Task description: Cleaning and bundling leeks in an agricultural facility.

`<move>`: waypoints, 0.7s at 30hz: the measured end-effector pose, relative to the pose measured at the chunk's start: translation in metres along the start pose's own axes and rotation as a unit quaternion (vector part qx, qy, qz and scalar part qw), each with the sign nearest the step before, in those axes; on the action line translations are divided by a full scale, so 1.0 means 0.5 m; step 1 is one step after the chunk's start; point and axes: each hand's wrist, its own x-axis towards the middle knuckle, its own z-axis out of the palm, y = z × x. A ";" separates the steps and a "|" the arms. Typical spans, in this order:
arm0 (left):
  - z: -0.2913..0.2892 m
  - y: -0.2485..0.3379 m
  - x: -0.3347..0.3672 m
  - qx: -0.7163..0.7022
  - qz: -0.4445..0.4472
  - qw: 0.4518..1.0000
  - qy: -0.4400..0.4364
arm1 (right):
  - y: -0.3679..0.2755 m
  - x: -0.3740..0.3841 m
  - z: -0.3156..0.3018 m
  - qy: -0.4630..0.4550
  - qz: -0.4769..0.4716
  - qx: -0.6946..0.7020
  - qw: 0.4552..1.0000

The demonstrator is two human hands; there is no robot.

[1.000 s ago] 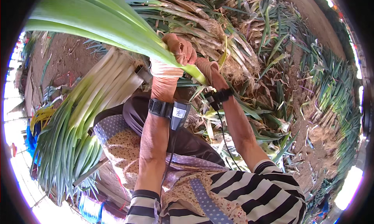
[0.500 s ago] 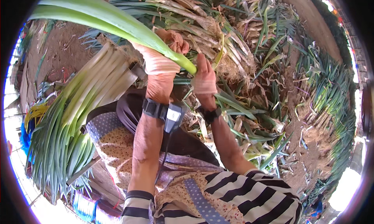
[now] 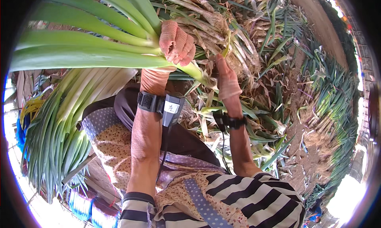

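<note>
Yellow strands (image 3: 35, 106) are seen at the far left, with blue material (image 3: 20, 133) just below them. Next to these, a stack of stalks (image 3: 73, 113) is laid out, pale stems pointed toward the upper right and green leaves spread toward the lower left. Above the stack, a leek (image 3: 131, 60) is held aloft, its broad leaves fanned to the left and its pale lower end angled down to the right. The leek is gripped just below the fan by the left hand (image 3: 177, 45), its fingers curled closed around the stem. A grey device (image 3: 172, 111) is strapped at the left wrist, above a lap covered by a floral apron (image 3: 113, 150). The right hand (image 3: 229, 79) is held beside the leek's lower end, blurred, its fingers pointed upward; how far it is opened, and whether the stem is touched, cannot be told. Behind the hands, a heap of rooted stalks (image 3: 242, 49) is piled, and loose leaves (image 3: 258, 129) are strewn below it. At the far right, a long row of green-leaved plants (image 3: 337, 109) is lined along bare soil (image 3: 303, 154).
</note>
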 end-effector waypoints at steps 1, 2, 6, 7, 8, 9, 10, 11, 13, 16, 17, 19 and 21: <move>0.000 0.009 -0.011 0.015 0.014 1.000 0.011 | -0.069 0.004 -0.014 -0.043 0.166 0.195 0.966; 0.001 0.006 -0.012 0.022 0.028 0.999 0.015 | -0.134 0.011 -0.032 -0.077 0.322 0.369 0.868; 0.011 -0.014 0.003 0.050 0.021 0.999 0.009 | -0.177 0.026 -0.029 -0.131 0.336 0.397 0.844; 0.014 -0.017 0.002 0.059 0.033 0.997 0.041 | -0.170 0.018 -0.015 -0.090 0.331 0.475 0.810; 0.014 -0.018 -0.003 0.068 0.046 0.994 0.074 | -0.160 0.011 -0.009 -0.093 0.333 0.474 0.810; 0.005 -0.015 0.001 0.077 0.058 0.994 0.045 | -0.148 0.004 -0.005 -0.067 0.326 0.368 0.869; -0.002 -0.010 -0.002 0.076 0.061 0.994 0.047 | -0.131 -0.007 -0.001 -0.040 0.313 0.255 0.914; -0.003 0.003 -0.006 0.084 0.054 0.994 0.055 | -0.094 -0.037 0.010 -0.015 0.125 0.136 0.983; -0.013 0.030 -0.011 0.072 0.049 0.996 0.029 | -0.051 -0.093 0.004 -0.033 0.097 -0.007 0.995; -0.001 0.063 -0.041 0.082 0.022 0.986 0.146 | 0.028 -0.190 -0.032 -0.127 0.280 -0.204 0.929; -0.001 0.065 -0.046 0.067 0.042 0.984 0.161 | 0.052 -0.228 -0.058 -0.145 0.246 -0.256 0.923; 0.003 0.073 -0.051 0.073 0.059 0.973 0.212 | 0.103 -0.313 -0.102 -0.167 0.258 -0.292 0.906; 0.002 0.074 -0.053 0.085 0.071 0.955 0.274 | 0.150 -0.388 -0.138 -0.172 0.390 -0.317 0.847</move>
